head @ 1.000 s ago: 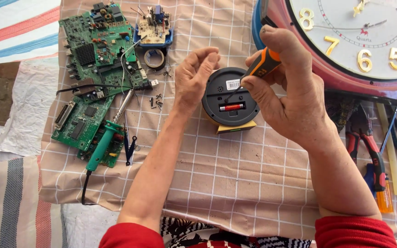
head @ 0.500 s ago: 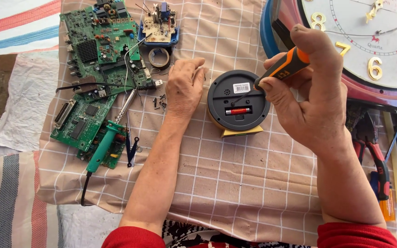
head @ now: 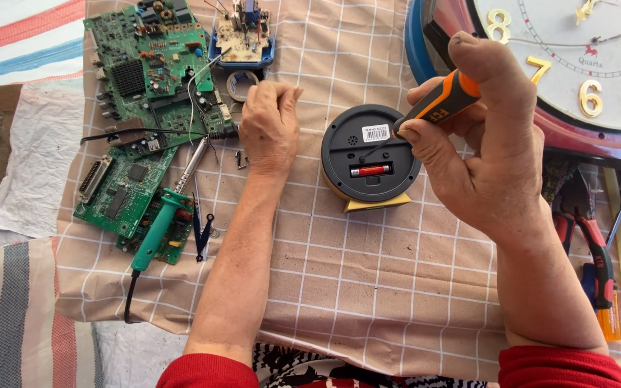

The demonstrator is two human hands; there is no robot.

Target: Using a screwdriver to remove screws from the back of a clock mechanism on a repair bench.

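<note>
A round black device point(head: 370, 153) lies back-up on the checked cloth point(head: 368, 287), near the middle of the table, with a red battery showing in its open slot and a white sticker above it. A yellowish base peeks out under its lower edge. The right hand point(head: 483, 154) is closed around an orange-and-black screwdriver point(head: 440, 102), thumb pressed on the top of the handle, and the thin shaft slants down to the back of the device just beside the sticker; whether the tip sits in a screw is too small to tell. The left hand point(head: 269, 126) rests on the cloth just left of the device, apart from it, fingers curled loosely inward; it may be pinching something small, but nothing shows in it.

Left of that hand lie a few tiny dark parts, then a soldering iron point(head: 163, 226) with a green handle, laid across green circuit boards point(head: 145, 65). Above sits a small board in a blue housing point(head: 242, 36) beside a roll of tape point(head: 241, 84). At the upper right a large wall clock point(head: 576, 65) with gold numerals and a red rim lies face-up, and red-handled pliers point(head: 591, 244) lie below it at the right edge.
</note>
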